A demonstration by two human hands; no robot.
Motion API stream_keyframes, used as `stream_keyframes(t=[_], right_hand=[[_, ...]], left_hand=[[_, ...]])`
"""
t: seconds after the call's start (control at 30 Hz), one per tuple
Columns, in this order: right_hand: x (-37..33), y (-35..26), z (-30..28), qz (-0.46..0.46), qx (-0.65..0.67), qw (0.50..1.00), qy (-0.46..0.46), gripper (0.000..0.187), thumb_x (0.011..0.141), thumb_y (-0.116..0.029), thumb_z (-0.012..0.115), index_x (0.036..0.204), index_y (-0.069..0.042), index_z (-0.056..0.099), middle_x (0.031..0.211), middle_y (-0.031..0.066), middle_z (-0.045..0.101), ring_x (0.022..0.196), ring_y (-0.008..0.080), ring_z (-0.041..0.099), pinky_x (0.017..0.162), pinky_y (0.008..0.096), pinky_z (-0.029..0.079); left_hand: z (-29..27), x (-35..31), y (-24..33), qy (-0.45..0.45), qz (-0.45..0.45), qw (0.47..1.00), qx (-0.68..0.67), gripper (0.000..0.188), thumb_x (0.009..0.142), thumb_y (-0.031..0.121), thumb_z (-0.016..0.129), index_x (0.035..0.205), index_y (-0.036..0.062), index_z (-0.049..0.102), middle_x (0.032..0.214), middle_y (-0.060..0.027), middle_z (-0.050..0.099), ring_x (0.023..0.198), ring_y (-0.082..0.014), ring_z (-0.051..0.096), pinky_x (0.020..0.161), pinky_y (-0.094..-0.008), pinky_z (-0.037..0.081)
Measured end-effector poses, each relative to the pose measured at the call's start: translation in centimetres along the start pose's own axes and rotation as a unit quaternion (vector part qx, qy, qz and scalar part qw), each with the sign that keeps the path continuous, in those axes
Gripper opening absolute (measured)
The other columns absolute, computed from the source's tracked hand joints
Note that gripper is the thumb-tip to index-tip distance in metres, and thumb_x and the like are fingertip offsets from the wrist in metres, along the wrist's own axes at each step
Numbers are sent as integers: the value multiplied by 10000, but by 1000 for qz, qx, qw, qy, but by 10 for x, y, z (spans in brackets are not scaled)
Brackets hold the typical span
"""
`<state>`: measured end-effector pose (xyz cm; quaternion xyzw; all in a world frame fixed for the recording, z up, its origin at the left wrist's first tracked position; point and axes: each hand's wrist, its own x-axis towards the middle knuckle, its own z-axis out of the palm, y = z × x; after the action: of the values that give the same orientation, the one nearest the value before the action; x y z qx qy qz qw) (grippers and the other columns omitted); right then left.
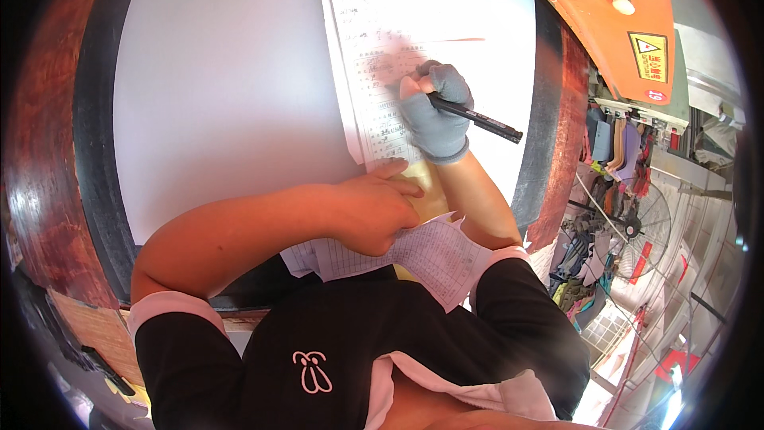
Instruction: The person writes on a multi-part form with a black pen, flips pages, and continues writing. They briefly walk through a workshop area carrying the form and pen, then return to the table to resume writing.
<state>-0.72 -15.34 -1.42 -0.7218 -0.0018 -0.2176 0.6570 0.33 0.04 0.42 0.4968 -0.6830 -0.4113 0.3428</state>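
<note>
My right hand, in a grey glove with bare fingertips, grips a black pen. Its fingers rest over the middle of a white printed form that carries handwriting; the pen's tip is hidden by the hand. Bare, my left hand lies at the form's lower edge with its fingers stretched out, touching the paper. Under that hand a yellow sheet shows. Closer to my body, creased pages with printed tables hang over the table's near edge.
The papers lie on a large white sheet over a black-bordered table with a reddish-brown wooden edge. An orange machine part juts over the far right corner. Beyond the right side are hanging coloured pieces and a fan.
</note>
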Motion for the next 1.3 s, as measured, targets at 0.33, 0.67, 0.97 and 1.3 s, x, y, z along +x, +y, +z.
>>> stream_keyframes(t=[0.33,0.67,0.97,1.3], right_hand=[[2,1,-1,-6,-31,997,-67,192,743,94,600,689,-38,472,706,34,519,743,138,582,797,325,510],[0,4,-5,22,-58,994,-94,176,754,51,617,921,37,562,746,23,527,721,108,559,689,264,499],[1,7,-5,13,-85,993,-77,218,749,47,619,962,67,575,691,5,511,659,88,521,675,243,484],[-2,1,-5,28,-49,997,-52,153,715,89,588,677,-16,483,684,35,504,644,140,544,728,309,515]], left_hand=[[4,1,-2,11,6,1000,9,211,728,82,504,881,38,643,1066,-177,604,1261,-284,400,1122,-490,90],[2,1,-1,1,-1,1000,1,235,738,94,496,896,41,661,1066,-179,608,1260,-277,399,1130,-467,91],[5,1,-3,3,9,1000,24,187,741,74,514,901,34,601,1067,-157,590,1264,-285,392,1110,-523,109],[3,0,-3,4,10,1000,21,201,734,70,513,909,30,604,1064,-158,591,1261,-287,396,1108,-527,115]])
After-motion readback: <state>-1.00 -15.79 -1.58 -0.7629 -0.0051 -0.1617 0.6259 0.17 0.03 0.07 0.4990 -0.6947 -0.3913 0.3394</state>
